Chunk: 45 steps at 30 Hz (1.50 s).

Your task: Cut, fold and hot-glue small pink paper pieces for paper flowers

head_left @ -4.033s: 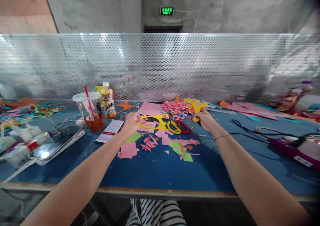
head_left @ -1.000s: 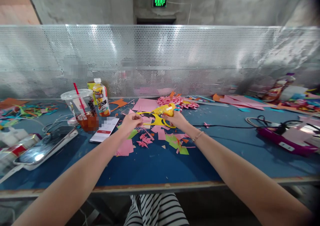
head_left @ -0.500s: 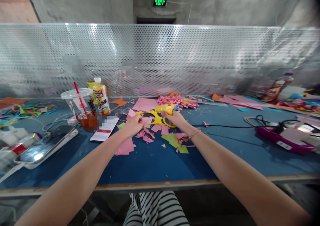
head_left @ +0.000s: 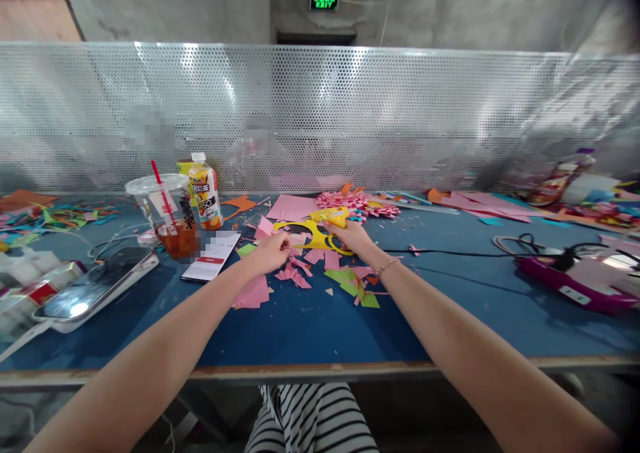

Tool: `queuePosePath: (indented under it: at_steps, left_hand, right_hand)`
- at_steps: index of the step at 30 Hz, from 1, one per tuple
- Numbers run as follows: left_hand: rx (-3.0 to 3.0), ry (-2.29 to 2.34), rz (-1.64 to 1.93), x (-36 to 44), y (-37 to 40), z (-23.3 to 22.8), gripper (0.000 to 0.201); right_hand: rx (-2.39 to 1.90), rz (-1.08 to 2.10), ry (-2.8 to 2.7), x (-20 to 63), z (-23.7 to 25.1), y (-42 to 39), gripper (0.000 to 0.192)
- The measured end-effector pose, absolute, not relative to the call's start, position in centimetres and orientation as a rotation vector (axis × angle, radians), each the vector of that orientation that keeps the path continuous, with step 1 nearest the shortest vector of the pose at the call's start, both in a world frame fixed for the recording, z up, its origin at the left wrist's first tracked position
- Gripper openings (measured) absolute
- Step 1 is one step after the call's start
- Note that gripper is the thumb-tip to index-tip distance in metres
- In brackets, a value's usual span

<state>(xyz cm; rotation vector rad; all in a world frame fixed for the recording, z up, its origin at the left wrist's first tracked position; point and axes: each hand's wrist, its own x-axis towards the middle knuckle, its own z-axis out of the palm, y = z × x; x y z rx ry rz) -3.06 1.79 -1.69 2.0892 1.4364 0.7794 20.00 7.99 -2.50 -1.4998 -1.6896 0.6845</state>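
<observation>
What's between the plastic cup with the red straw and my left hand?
In the head view, a phone with a white screen lies between the plastic cup and your left hand, plus a green paper scrap.

I am facing a grey concrete wall (head_left: 450, 13), where a green-lit exit sign (head_left: 324, 1) is glowing above a dark recess (head_left: 316, 40). A thin pale wire (head_left: 365, 3) is running right from the sign, then dropping. An orange-pink surface (head_left: 30, 6) is filling the upper left corner. Before me, a perforated metal screen (head_left: 440, 119) is standing behind the blue bench (head_left: 320, 336), catching bright white streaks of light. Below the bench's worn, brownish front edge, the floor (head_left: 415, 419) is lying in shadow.
</observation>
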Motion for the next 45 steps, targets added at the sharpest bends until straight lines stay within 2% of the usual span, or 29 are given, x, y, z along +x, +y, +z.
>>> queuePosePath:
  at_steps: [6,11,18,23,28,36,40,45]
  left_hand:
    - [2.283,1.523,0.798,-3.7,1.9,-1.5,0.009]
    - [2.289,1.485,0.808,-4.0,1.8,-1.0,0.022]
    - [2.101,1.332,0.796,-3.6,1.4,0.1,0.014]
    - [1.997,1.151,0.754,-3.8,2.0,-0.5,0.017]
    - [1.72,1.161,0.885,-3.5,1.9,-0.9,0.013]
    - [1.466,1.117,1.005,-3.2,1.4,-0.5,0.013]
    - [1.4,1.197,1.071,-3.2,1.9,-0.6,0.011]
    - [1.654,1.306,1.142,-3.4,2.3,-0.9,0.009]
  right_hand:
    - [-1.497,0.726,-1.633,20.2,-2.3,7.6,0.04]
    - [-1.505,0.717,-1.671,20.0,-2.2,7.4,0.039]
    - [-1.51,0.702,-1.718,20.1,-2.0,7.0,0.04]
    - [-1.505,0.686,-1.77,20.1,-1.8,6.8,0.037]
    - [-1.634,0.527,-1.793,20.2,-1.8,6.8,0.04]
    - [-1.711,0.04,-1.885,20.0,-0.8,5.8,0.041]
    - [-1.684,-0.013,-1.903,19.7,-0.1,5.2,0.042]
    - [-1.687,-0.004,-1.88,19.9,-0.3,5.2,0.044]
